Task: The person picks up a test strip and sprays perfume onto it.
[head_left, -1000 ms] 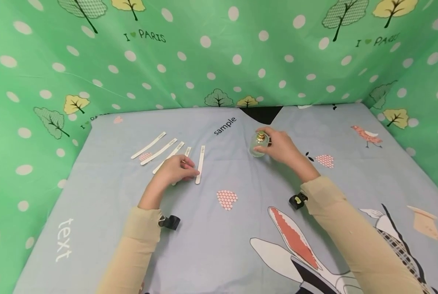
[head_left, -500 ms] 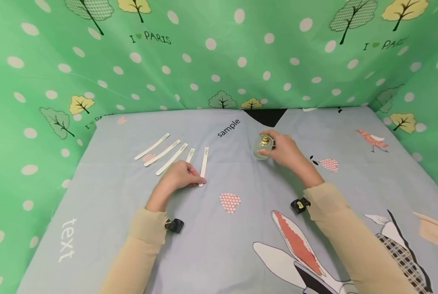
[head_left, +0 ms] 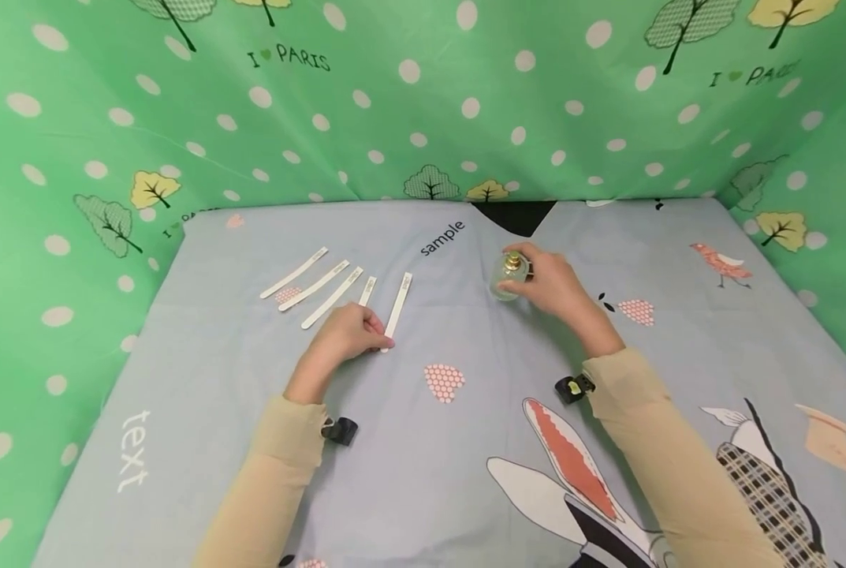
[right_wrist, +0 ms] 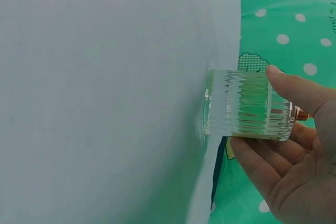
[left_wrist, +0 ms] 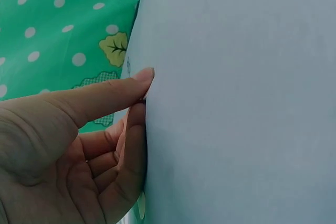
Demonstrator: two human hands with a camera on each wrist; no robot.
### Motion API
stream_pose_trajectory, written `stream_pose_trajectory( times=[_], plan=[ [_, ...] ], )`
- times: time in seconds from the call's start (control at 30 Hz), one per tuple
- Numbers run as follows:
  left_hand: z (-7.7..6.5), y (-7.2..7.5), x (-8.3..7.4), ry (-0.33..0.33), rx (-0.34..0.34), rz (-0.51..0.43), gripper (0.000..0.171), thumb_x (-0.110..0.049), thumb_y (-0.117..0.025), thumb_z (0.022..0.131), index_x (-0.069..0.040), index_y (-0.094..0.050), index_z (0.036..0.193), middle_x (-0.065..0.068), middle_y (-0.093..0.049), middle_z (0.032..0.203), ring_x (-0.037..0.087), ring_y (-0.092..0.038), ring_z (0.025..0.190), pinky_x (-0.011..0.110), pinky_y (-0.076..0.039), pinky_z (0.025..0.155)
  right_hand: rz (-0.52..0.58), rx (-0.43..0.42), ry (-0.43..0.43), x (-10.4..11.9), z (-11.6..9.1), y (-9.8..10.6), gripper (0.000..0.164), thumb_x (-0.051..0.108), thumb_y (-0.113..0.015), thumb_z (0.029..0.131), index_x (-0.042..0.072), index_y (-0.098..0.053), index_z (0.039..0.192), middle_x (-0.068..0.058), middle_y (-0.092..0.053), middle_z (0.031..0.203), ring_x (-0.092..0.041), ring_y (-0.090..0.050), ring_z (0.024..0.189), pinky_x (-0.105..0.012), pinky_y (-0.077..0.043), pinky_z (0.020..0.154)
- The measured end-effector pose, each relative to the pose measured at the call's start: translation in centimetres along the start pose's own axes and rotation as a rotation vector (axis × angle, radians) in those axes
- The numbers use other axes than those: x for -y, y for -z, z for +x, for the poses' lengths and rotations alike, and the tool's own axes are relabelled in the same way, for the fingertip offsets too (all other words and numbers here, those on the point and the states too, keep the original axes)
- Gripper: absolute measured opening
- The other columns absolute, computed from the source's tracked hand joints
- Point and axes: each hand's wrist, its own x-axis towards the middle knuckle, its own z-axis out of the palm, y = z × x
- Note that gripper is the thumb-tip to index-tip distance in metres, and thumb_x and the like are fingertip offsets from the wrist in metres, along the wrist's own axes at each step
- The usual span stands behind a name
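My left hand [head_left: 348,331] pinches the near end of a white perfume test strip [head_left: 400,304] between thumb and fingers; its far end, with small print, points away and slightly right. In the left wrist view the thumb [left_wrist: 113,94] and fingertips meet close to the cloth, and the strip is hidden. My right hand [head_left: 557,288] holds a clear ribbed glass perfume bottle [head_left: 504,278] with a gold spray top [head_left: 512,260]. The right wrist view shows thumb and fingers around the bottle [right_wrist: 247,106], its base right at the cloth.
Several more white strips [head_left: 332,300] lie fanned out left of my left hand, one partly behind it. A grey-blue printed cloth [head_left: 423,473] covers the table. Green dotted fabric [head_left: 366,71] hangs behind it and at both sides.
My left hand has moved a little right and closed its fingertips on the rightmost strip, whose far end has swung slightly right. The right hand keeps its hold on the bottle.
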Motion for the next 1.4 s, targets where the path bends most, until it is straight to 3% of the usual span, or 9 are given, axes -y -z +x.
stream_pose_trajectory(
  times=[0.3, 0.63, 0.77, 0.93, 1.1, 1.4],
  plan=[
    [0.3, 0.1, -0.1, -0.001, -0.018, 0.008, 0.022, -0.024, -0.083, 0.079, -0.008, -0.069, 0.081, 0.0, -0.065, 0.073, 0.014, -0.055, 0.068, 0.024, -0.042, 0.062, 0.017, -0.023, 0.01, 0.2, 0.5, -0.2, 0.064, 0.027, -0.074, 0.091, 0.011, -0.046, 0.146, -0.026, -0.062, 0.128, -0.035, -0.061, 0.099, -0.045, -0.051, 0.077],
    [-0.3, 0.2, -0.8, -0.004, -0.052, 0.11, 0.02, -0.025, -0.079, 0.084, -0.01, -0.066, 0.081, 0.002, -0.064, 0.076, 0.017, -0.056, 0.07, 0.026, -0.04, 0.063, 0.075, -0.055, 0.056, 0.4, 0.8, -0.8, 0.067, 0.022, -0.073, 0.092, 0.01, -0.041, 0.15, -0.027, -0.057, 0.136, -0.04, -0.061, 0.112, -0.051, -0.053, 0.089],
    [-0.4, 0.0, -1.0, 0.004, -0.054, 0.106, 0.018, -0.025, -0.078, 0.086, -0.012, -0.066, 0.083, 0.001, -0.065, 0.077, 0.016, -0.056, 0.07, 0.026, -0.041, 0.064, 0.101, -0.052, 0.077, 0.1, 0.5, -0.7, 0.073, 0.017, -0.072, 0.091, 0.009, -0.035, 0.153, -0.026, -0.053, 0.141, -0.039, -0.061, 0.107, -0.051, -0.052, 0.09],
    [-0.7, -0.3, -1.1, 0.004, -0.061, 0.096, 0.016, -0.024, -0.075, 0.089, -0.012, -0.065, 0.085, 0.002, -0.066, 0.077, 0.016, -0.057, 0.069, 0.026, -0.041, 0.063, 0.164, -0.028, 0.068, -0.2, 0.0, -0.7, 0.079, 0.012, -0.072, 0.09, 0.007, -0.027, 0.156, -0.027, -0.047, 0.146, -0.042, -0.056, 0.12, -0.053, -0.048, 0.1],
    [-0.9, -0.3, -1.1, -0.03, -0.094, 0.072, 0.013, -0.022, -0.073, 0.091, -0.013, -0.065, 0.088, 0.003, -0.069, 0.08, 0.017, -0.058, 0.069, 0.026, -0.042, 0.061, 0.229, -0.014, 0.031, -0.4, -0.1, -1.0, 0.071, 0.01, -0.073, 0.09, 0.005, -0.036, 0.151, -0.026, -0.048, 0.145, -0.044, -0.053, 0.128, -0.052, -0.046, 0.107],
    [-1.2, 0.0, -1.5, -0.073, -0.19, 0.003, 0.01, -0.022, -0.068, 0.094, -0.014, -0.062, 0.091, 0.003, -0.07, 0.081, 0.017, -0.057, 0.069, 0.026, -0.041, 0.062, 0.232, -0.039, -0.016, -0.7, -0.4, -0.9, 0.067, 0.013, -0.075, 0.089, 0.006, -0.043, 0.147, -0.023, -0.055, 0.141, -0.037, -0.059, 0.117, -0.047, -0.05, 0.096]
  ],
)
